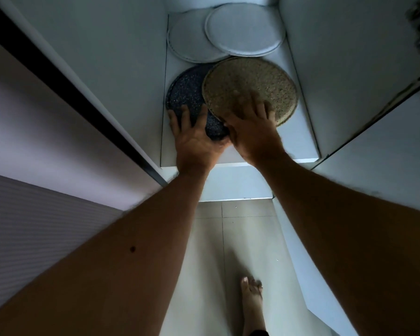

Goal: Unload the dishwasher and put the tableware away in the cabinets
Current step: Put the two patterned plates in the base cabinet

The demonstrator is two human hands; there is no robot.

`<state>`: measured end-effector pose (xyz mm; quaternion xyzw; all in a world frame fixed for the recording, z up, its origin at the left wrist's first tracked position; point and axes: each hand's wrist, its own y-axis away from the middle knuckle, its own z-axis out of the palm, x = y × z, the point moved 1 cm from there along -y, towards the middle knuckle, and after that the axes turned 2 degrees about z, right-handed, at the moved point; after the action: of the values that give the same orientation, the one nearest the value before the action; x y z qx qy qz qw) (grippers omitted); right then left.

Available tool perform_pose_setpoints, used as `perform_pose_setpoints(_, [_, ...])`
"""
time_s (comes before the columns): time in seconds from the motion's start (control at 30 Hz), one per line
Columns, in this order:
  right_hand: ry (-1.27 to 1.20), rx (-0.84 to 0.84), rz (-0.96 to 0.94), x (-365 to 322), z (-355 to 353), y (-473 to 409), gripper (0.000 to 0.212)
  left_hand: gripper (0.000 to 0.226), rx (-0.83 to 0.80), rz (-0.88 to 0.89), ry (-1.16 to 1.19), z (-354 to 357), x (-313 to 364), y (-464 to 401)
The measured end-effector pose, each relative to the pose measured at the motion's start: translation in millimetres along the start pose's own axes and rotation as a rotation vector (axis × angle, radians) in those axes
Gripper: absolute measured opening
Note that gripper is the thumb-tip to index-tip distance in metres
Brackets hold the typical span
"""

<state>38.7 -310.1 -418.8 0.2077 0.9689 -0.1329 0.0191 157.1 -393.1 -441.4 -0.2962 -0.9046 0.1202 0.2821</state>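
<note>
**Reader:** What did the head camera show?

**Describer:** It looked down into a low white cabinet (301, 132) with its door open. Two bare arms reached in from the bottom of the frame toward the shelf at twelve o'clock.

**Reader:** What were the hands doing?

**Describer:** The left hand (194, 139) lay on a dark speckled plate (184, 93), its grip spread, fingers on top and the palm curled over the near rim. The right hand (250, 132) rested on a tan speckled plate (250, 86), its grip also spread, fingers flat on the face. Whether the thumb hooked under the rim could not be told.

**Reader:** Where did those plates sit?

**Describer:** Both were at the front of the shelf. The tan plate, toward one o'clock, overlapped the right edge of the dark one at eleven o'clock. It appeared slightly tilted, as if not yet settled.

**Reader:** Anything else stored there?

**Describer:** Two pale plates (245, 30) lay at the back, the right one overlapping the left.

**Reader:** How far along was the task?

**Describer:** Judging by the shelf, at least four plates had reached the cabinet, with the front pair not yet released. The dishwasher was out of view, so what remained could not be told. A bare foot (251, 301) stood on the tiled floor at six o'clock.
</note>
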Motion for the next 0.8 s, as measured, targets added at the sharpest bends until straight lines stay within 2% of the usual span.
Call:
perform_pose_setpoints(0.13, [-0.069, -0.067, 0.032, 0.9, 5.9, 4.1, 0.048, 0.097, -0.062, 0.030, -0.034, 1.7, -2.6, -0.3])
perform_pose_setpoints(0.37, [-0.105, -0.031, 0.148, -0.2, 8.9, 12.4, 0.049, 0.106, -0.181, 0.019, -0.100, 0.4, 0.7, 1.0])
perform_pose_setpoints(0.8, [-0.113, 0.012, 0.122, 0.4, 11.0, 11.5, 0.045, 0.106, -0.140, 0.029, -0.032, -5.3, 5.7, 1.0])
